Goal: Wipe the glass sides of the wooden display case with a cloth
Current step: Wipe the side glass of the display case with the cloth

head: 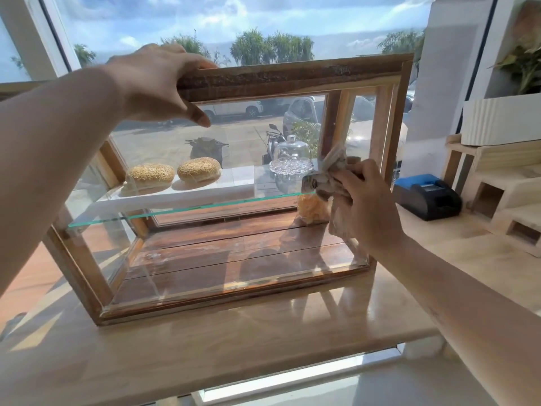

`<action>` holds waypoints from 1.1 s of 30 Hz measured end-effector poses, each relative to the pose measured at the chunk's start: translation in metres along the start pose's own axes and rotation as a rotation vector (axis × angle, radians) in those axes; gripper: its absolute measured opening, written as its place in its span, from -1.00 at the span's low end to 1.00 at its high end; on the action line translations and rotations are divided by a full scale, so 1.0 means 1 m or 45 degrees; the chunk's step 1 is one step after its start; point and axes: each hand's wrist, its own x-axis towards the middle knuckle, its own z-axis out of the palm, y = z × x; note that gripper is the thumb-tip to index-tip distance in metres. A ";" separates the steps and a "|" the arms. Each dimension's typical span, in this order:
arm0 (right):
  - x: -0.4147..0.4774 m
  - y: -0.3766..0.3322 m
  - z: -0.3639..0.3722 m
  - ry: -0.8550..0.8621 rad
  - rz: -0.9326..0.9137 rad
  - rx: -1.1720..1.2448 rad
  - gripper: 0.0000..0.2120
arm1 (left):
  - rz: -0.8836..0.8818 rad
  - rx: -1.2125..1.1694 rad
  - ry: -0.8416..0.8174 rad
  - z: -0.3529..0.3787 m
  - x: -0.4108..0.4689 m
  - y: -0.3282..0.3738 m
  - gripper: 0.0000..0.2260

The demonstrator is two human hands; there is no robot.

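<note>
A wooden display case (292,79) with glass sides stands on a pale wooden counter (205,356) by a window. My left hand (158,83) grips the left end of its top wooden rail, thumb hanging down over the front glass. My right hand (363,200) is closed on a crumpled beige cloth (330,171) pressed against the glass at the right end of the front pane, around the level of the glass shelf (181,210). Inside, two seeded buns (175,172) lie on a white board, beside a small glass cake dome (289,159).
A black receipt printer (427,196) sits right of the case. Stepped wooden blocks (497,189) and a white ribbed planter (500,121) fill the far right. A bagged yellowish snack (311,210) rests on the case's floor. The counter edge runs along the bottom.
</note>
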 end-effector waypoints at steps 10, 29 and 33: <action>-0.070 0.010 0.032 -0.113 0.008 -0.072 -0.73 | -0.022 -0.060 0.006 0.001 -0.002 0.001 -0.31; 0.049 -0.028 0.041 0.325 -0.208 -0.042 -0.63 | 0.062 0.040 0.001 0.003 0.001 -0.005 -0.28; 0.016 -0.016 0.069 0.334 -0.300 -0.124 -0.62 | 0.053 0.022 0.015 0.003 0.000 -0.005 -0.30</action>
